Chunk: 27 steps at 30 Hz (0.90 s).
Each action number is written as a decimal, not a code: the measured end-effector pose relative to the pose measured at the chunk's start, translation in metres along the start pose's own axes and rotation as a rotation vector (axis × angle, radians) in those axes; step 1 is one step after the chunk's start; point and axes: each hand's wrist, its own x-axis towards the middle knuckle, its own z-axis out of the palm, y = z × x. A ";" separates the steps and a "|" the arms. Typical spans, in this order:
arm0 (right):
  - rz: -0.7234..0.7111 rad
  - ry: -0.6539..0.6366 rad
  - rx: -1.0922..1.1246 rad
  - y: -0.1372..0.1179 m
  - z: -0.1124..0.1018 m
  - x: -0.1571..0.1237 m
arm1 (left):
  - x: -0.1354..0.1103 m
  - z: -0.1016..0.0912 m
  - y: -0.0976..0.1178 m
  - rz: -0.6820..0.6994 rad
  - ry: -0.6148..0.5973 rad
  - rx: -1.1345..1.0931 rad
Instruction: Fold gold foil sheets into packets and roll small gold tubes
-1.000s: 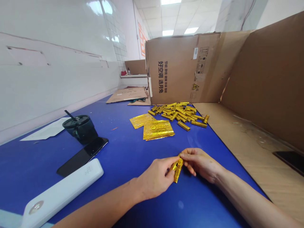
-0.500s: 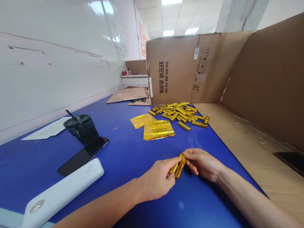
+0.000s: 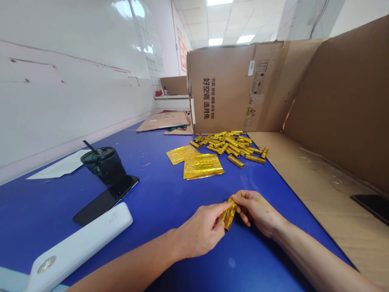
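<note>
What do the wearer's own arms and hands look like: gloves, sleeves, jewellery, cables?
Left hand and right hand: both bare, no gloves, and no rings in sight. Left forearm and right forearm: uncovered as far as the frame shows, with no sleeve, watch, bracelet or cable visible.

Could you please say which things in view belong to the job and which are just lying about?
Likely part of the job:
gold foil piece in left hand and right hand
flat gold foil sheets
heap of rolled gold pieces

Seemingly lying about:
dark cup
black phone
white oblong device
white paper
</note>
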 end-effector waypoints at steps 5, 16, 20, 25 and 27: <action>-0.036 0.013 -0.027 0.001 0.001 -0.001 | 0.000 0.004 -0.002 -0.071 0.021 -0.090; -0.090 -0.062 0.057 0.000 0.000 -0.002 | 0.005 0.001 -0.014 -0.167 0.286 -0.134; -0.089 -0.113 0.052 -0.001 0.000 -0.003 | 0.009 -0.004 -0.021 -0.186 0.408 -0.205; -0.203 0.073 -0.034 -0.002 0.004 -0.003 | 0.010 -0.007 -0.025 -0.199 0.399 -0.277; -0.315 0.065 -0.163 -0.001 0.005 -0.005 | 0.010 -0.006 -0.026 -0.184 0.358 -0.257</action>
